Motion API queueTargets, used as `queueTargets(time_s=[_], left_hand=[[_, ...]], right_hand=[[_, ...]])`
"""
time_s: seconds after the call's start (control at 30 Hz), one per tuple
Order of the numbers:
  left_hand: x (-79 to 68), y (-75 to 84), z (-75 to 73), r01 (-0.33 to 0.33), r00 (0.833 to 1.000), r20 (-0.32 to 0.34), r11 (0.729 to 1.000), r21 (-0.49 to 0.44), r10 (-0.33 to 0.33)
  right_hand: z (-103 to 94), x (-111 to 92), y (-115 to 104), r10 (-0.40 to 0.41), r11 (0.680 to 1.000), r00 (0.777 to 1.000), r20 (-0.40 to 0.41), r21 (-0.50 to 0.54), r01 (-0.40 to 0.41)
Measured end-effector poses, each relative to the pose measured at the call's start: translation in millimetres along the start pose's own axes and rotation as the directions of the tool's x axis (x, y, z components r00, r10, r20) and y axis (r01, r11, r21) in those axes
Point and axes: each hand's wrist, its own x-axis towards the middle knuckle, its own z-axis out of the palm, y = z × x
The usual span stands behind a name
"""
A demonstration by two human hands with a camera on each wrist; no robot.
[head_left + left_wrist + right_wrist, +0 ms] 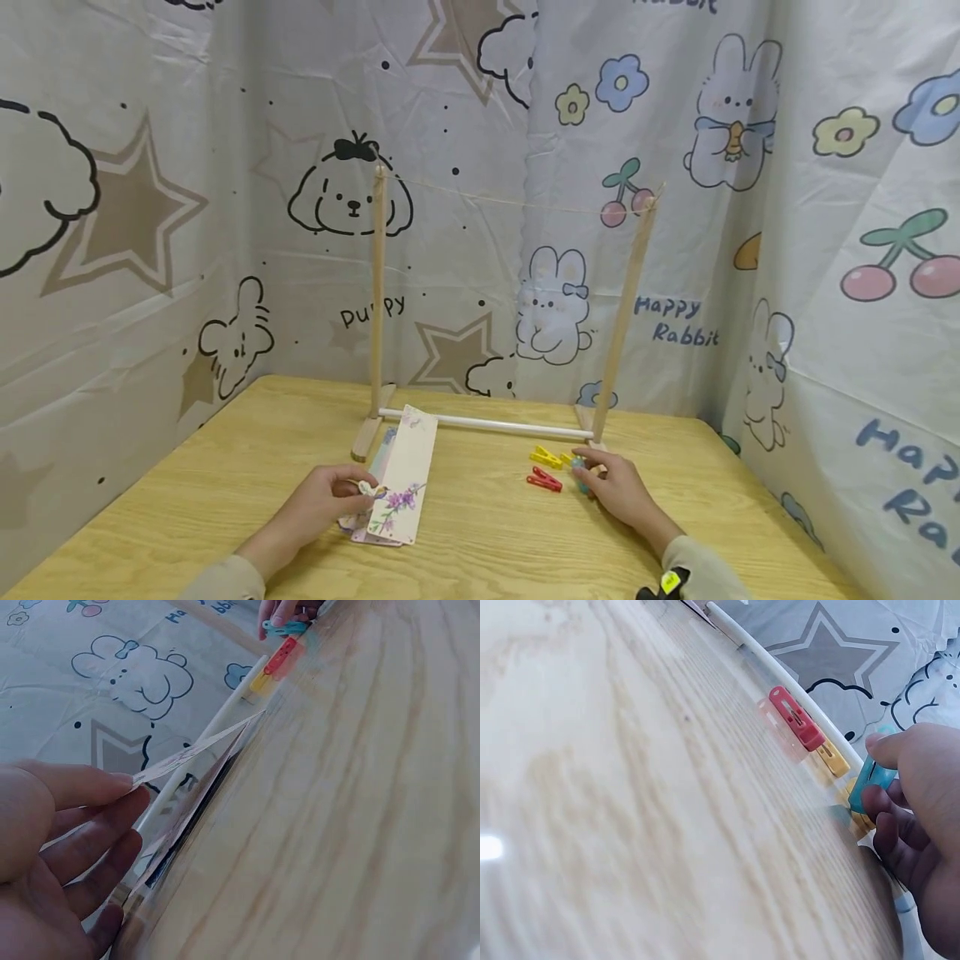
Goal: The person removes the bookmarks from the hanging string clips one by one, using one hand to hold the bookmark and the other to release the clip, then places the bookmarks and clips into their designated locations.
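Note:
My left hand point(326, 504) pinches the left edge of a long cream bookmark point(411, 467) printed with purple flowers and a bird. In the left wrist view this bookmark point(191, 750) is tilted up, its near end above the other bookmarks point(202, 802) lying on the table. Between the thumb and fingers of my right hand point(618, 492) is a teal clothespin point(871, 780). Beside that hand lie a yellow clothespin point(546, 456), a red clothespin point(543, 480) and another yellow clothespin point(567, 459), partly hidden by the fingers.
Behind the hands stands a wooden frame with a left post point(378, 292) and a right post point(625, 317). A thin string point(510, 202) runs between their tops, and a white rod point(487, 423) joins the bases. Printed curtains point(315, 317) enclose the wooden table point(487, 542).

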Motion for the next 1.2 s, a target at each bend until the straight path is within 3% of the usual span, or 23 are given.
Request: queueTargets(time_s=[0.37,0.53,0.7,0.9,1.2], left_hand=[[5.6,-6.7,-0.4,-0.085,0.996,0.026,0.993,0.087,0.083],[5.6,-8.0,1.1,-0.136,0.99,0.0,0.972,0.19,0.138],[1.9,-4.3,3.6,-0.119,0.989,-0.044,0.942,0.314,0.139],[0.0,0.4,8.2,-0.053,0.987,-0.113,0.893,0.448,0.115],[-1.2,0.0,10.4,-0.013,0.986,-0.142,0.874,0.485,0.093]], right_hand=[[-0.5,-1,1,-0.013,1.0,1.0,0.0,-0.015,0.013],[0.6,-1,0,-0.008,0.999,1.0,-0.013,-0.033,0.007],[1.4,0,0,0.003,0.999,1.0,-0.021,-0.046,-0.004],[2.4,0,-1,-0.023,0.997,1.0,-0.007,-0.08,0.022],[3.4,-1,-1,-0.077,0.983,0.997,0.025,-0.164,0.08]])
